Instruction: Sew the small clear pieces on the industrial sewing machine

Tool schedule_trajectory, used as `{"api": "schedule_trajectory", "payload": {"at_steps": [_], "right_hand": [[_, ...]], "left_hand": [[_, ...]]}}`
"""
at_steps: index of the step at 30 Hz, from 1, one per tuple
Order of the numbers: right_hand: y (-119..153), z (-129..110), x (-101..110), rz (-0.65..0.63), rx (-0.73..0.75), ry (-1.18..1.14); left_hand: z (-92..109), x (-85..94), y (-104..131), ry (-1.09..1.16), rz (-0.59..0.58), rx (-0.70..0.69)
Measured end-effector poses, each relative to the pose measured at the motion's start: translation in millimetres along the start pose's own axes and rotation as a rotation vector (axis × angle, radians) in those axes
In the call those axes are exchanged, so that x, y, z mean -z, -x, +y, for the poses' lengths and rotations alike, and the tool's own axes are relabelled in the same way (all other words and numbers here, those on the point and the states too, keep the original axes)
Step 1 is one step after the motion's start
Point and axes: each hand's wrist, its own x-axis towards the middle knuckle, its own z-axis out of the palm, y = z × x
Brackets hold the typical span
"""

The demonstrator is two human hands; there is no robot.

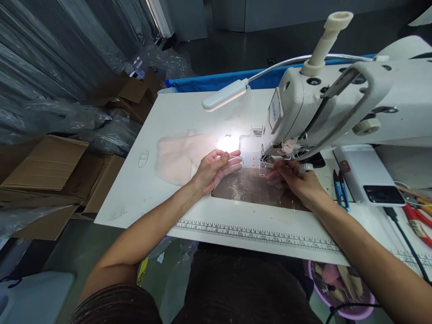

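My left hand (218, 170) is by the needle area, palm partly turned up, its fingers stretched toward the presser foot (265, 159). I cannot make out anything held in it. On the other side of the foot, my right hand (293, 177) has thumb and fingers pressed together; what they pinch is too small to tell. Both belong around a white sewing machine (303, 108). A glossy brown bed plate (243, 186) lies beneath my hands, with small red marks near the needle. Left of my left hand, a sheer pinkish piece (182, 157) is spread flat on the white table (135, 198).
A lit lamp (226, 94) on a bendy neck hangs over the table. Blue thread snips (341, 191), a white power bank (367, 175) and red-handled scissors (418, 220) lie at right. A printed ruler (249, 234) edges the front. Cardboard boxes (50, 175) stand left.
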Motion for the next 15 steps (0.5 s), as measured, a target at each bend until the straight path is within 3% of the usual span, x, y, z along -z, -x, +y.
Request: {"api": "schedule_trajectory", "payload": {"at_steps": [7,10,13,15], "right_hand": [[1,4,0,-0.107,0.063,0.063],[4,3,6,-0.22,0.038,0.138],[7,-4,19,-0.341,0.0,0.307],[8,-11,27,-0.319,0.055,0.468]], "left_hand": [[-6,1.1,-1,-0.085,0.04,-0.028],[-3,0.1,8,-0.206,-0.041,0.012],[16,0.5,4,-0.562,-0.188,-0.02],[36,3.2,-14,-0.906,-0.163,-0.228]]}}
